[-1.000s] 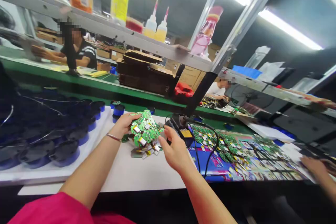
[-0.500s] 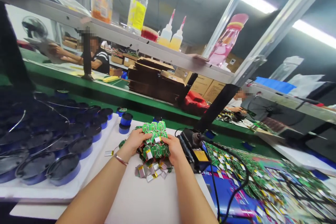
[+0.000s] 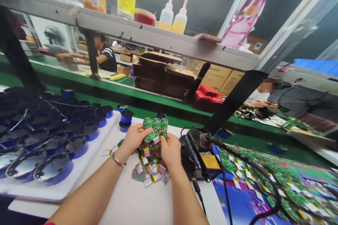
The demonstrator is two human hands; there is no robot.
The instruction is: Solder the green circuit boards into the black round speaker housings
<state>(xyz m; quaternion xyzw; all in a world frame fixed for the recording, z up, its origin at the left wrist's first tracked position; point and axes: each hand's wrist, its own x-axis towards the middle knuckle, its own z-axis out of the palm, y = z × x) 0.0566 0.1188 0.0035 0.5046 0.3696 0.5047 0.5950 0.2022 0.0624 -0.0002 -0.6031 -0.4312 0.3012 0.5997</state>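
Observation:
Both of my hands clasp a bundle of small green circuit boards (image 3: 154, 132) with silver battery packs dangling beneath it, held just over the white tabletop (image 3: 137, 200). My left hand (image 3: 134, 137), with a bracelet on its wrist, presses the bundle's left side. On the right side my right hand (image 3: 170, 150) squeezes it with curled fingers. Loose silver battery packs (image 3: 149, 177) lie on the table under the bundle.
A white tray (image 3: 56, 191) of blue-and-black round parts (image 3: 54, 172) fills the left. A black soldering station (image 3: 198, 154) with a cable sits right of my hands. More green boards (image 3: 266, 179) cover the right. Other workers sit behind the green conveyor (image 3: 148, 103); bottles stand on the shelf above.
My right hand came in from the side and closed on the board bundle. Both hands have squeezed the loose heap into a tighter, taller clump.

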